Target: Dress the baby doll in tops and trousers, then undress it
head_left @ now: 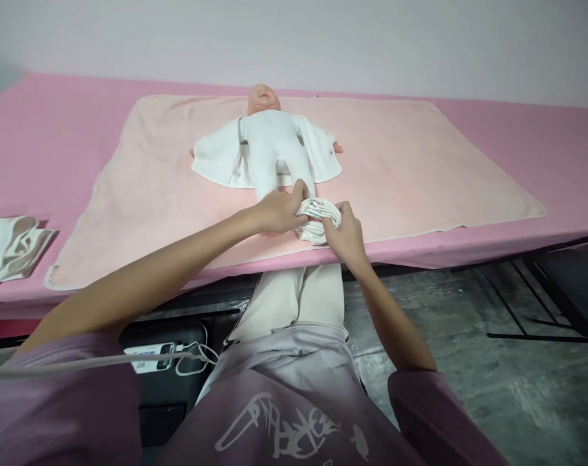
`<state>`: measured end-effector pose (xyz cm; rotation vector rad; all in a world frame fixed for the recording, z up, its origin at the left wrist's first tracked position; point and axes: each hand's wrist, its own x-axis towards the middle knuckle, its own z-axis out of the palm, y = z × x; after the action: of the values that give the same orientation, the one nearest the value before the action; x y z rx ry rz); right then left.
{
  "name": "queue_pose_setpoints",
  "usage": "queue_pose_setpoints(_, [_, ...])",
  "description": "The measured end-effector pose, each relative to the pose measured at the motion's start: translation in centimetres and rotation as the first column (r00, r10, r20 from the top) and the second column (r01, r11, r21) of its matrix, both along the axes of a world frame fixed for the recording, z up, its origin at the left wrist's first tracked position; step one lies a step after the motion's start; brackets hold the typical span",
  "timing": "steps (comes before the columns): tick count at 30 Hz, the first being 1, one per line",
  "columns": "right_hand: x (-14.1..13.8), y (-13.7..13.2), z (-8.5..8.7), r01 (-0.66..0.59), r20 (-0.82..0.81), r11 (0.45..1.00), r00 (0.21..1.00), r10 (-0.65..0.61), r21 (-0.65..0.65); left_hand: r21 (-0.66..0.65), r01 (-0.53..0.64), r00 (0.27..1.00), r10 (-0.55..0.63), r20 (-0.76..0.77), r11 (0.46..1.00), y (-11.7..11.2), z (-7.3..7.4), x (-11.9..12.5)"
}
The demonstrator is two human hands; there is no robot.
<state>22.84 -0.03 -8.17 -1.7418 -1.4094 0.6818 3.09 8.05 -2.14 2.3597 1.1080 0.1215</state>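
Note:
A baby doll (269,139) in a white bodysuit lies on its back on a pale pink towel (420,168), head away from me, its open white jacket spread to both sides. At the doll's feet a bunched white garment with a faint print (317,213) is gathered over its legs. My left hand (281,208) grips the left side of this bunched cloth, fingers curled round it. My right hand (345,232) pinches the cloth's right side. The doll's feet are hidden under the cloth and my hands.
The towel lies on a pink-covered table (46,136) against a grey wall. A folded white patterned cloth (7,249) lies at the table's left edge. A black box with a white cable (162,356) stands under the table; black metal frames (541,298) stand on the floor at right.

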Motion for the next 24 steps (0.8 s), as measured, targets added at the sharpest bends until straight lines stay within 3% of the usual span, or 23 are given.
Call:
queue_pose_setpoints(3, [0.3, 0.8, -0.4, -0.051, -0.199, 0.999, 0.979, 0.047, -0.018, -0.063, -0.03, 0.992, 0.038, 0.118, 0.998, 0.7, -0.3, -0.5])
queue_pose_setpoints(6, [0.5, 1.4, -0.3, -0.169, -0.421, 0.986, 0.894, 0.151, -0.006, -0.207, -0.015, 0.926, 0.091, 0.366, 0.978, 1.4, -1.3, -1.5])
queue_pose_setpoints(9, [0.8, 2.4, 0.3, -0.297, -0.446, 0.949, 0.838, 0.313, 0.108, -0.3, 0.014, 0.843, 0.15, 0.517, 0.954, 1.8, -2.4, -2.4])
queue_pose_setpoints(12, [1.8, 4.4, 1.0, -0.373, -0.301, 0.899, 0.851, 0.43, 0.229, -0.159, -0.026, 0.823, 0.111, 0.557, 0.987, 1.9, -2.9, -3.2])
queue_pose_setpoints(14, [2.9, 6.1, 1.6, -0.449, -0.208, 0.863, 0.844, 0.494, 0.231, 0.0, -0.064, 0.856, 0.055, 0.514, 0.998, 2.0, -2.9, -3.9])
queue_pose_setpoints(16, [4.0, 7.9, 2.4, -0.57, -0.152, 0.812, 0.797, 0.584, 0.129, 0.158, -0.108, 0.909, 0.033, 0.417, 0.981, 2.1, -2.7, -4.8])
queue_pose_setpoints(18, [5.0, 9.5, 3.5, -0.69, -0.16, 0.724, 0.717, 0.678, -0.026, 0.271, -0.122, 0.946, 0.029, 0.321, 0.955, 2.1, -2.4, -5.9])
queue_pose_setpoints(21, [5.4, 11.3, 5.7, -0.785, -0.258, 0.592, 0.619, 0.741, -0.183, 0.283, -0.062, 0.97, -0.01, 0.245, 0.957, 2.2, -1.6, -7.0])
queue_pose_setpoints(24, [4.0, 12.7, 7.5, -0.804, -0.355, 0.567, 0.591, 0.724, -0.181, 0.168, -0.062, 0.958, 0.012, 0.286, 0.984, 2.6, -0.4, -7.0])
